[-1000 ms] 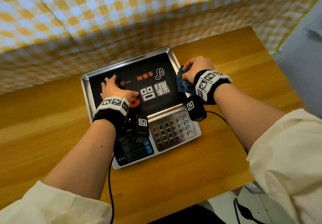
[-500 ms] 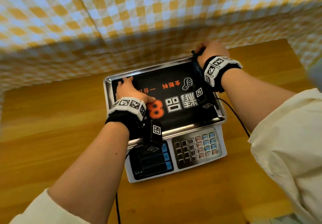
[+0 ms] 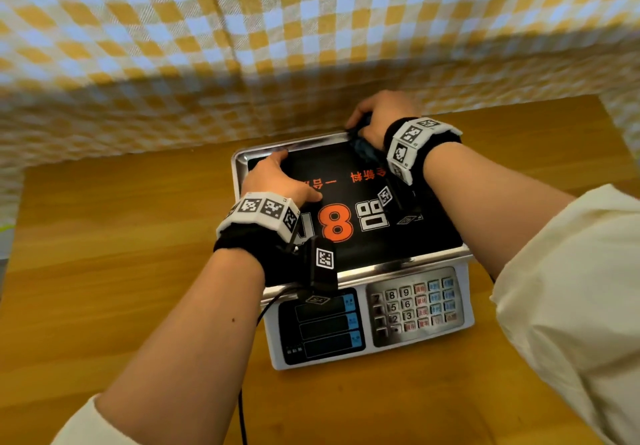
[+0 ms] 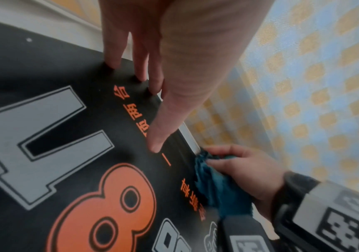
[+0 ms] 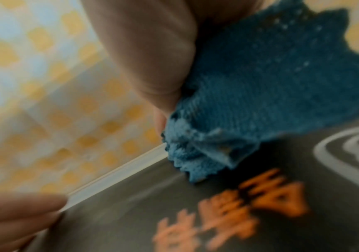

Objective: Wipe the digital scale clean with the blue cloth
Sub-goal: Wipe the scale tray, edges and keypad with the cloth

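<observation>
The digital scale (image 3: 429, 309) sits on the wooden table, its steel pan (image 3: 242, 157) covered by a black mat with an orange 8 (image 4: 109, 204). My left hand (image 3: 277, 178) rests flat on the mat's far left part, fingers straight (image 4: 152, 139). My right hand (image 3: 381, 115) grips the bunched blue cloth (image 5: 249, 102) and holds it against the pan's far rim, towards its right end (image 4: 217, 184). In the head view the cloth (image 3: 363, 148) shows only as a dark fold under that hand.
A yellow and white checked curtain (image 3: 311, 29) hangs right behind the scale. The wooden table (image 3: 104, 254) extends left and in front. A black cable (image 3: 242, 403) runs from my left wrist over the near table edge. The keypad (image 3: 414, 304) and display (image 3: 322, 327) face me.
My right hand has carried the cloth from the pan's right edge up to its far rim, then leftward along it. The left hand stays pressed on the mat. The head view has shifted.
</observation>
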